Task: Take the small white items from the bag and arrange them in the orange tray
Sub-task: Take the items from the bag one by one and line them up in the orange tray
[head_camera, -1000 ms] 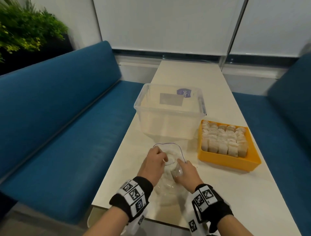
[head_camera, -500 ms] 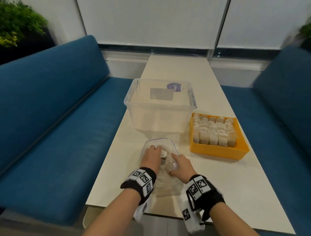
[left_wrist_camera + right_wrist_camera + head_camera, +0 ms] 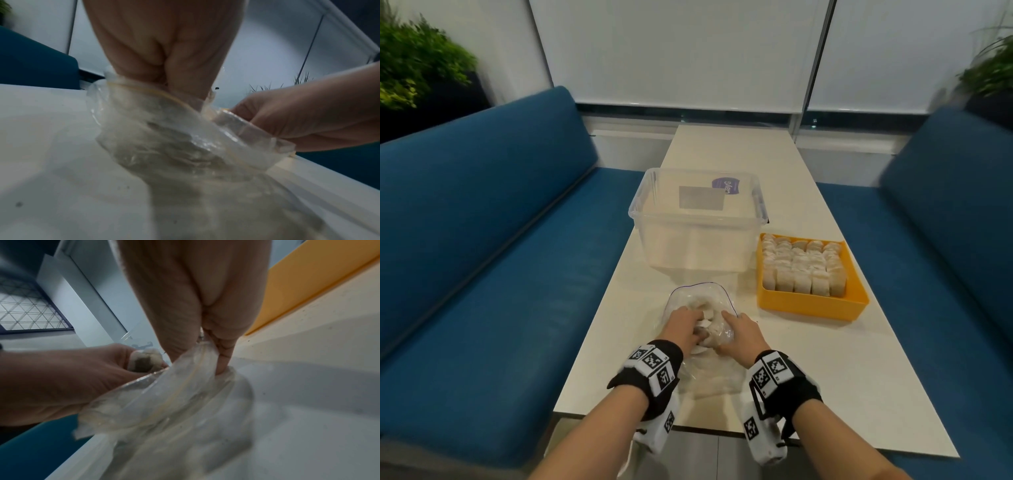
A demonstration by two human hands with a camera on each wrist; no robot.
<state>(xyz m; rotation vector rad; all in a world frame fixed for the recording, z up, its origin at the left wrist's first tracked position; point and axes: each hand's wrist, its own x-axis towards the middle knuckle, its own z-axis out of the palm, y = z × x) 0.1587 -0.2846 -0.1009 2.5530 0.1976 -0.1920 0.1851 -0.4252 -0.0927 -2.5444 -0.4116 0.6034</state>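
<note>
Left hand [image 3: 685, 323] inside bag [image 3: 700, 301], gripping white item [image 3: 144, 361].

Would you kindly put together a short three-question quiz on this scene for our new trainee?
1. True or false: the right hand pinches the edge of the clear bag.
2. Which hand holds a small white item at the bag's mouth? A) left hand B) right hand C) neither
3. Fill in: the orange tray stands on the table to the ____ of the clear storage bin, as the person sees it.

Key: 1 true; 2 A; 3 right.
</note>
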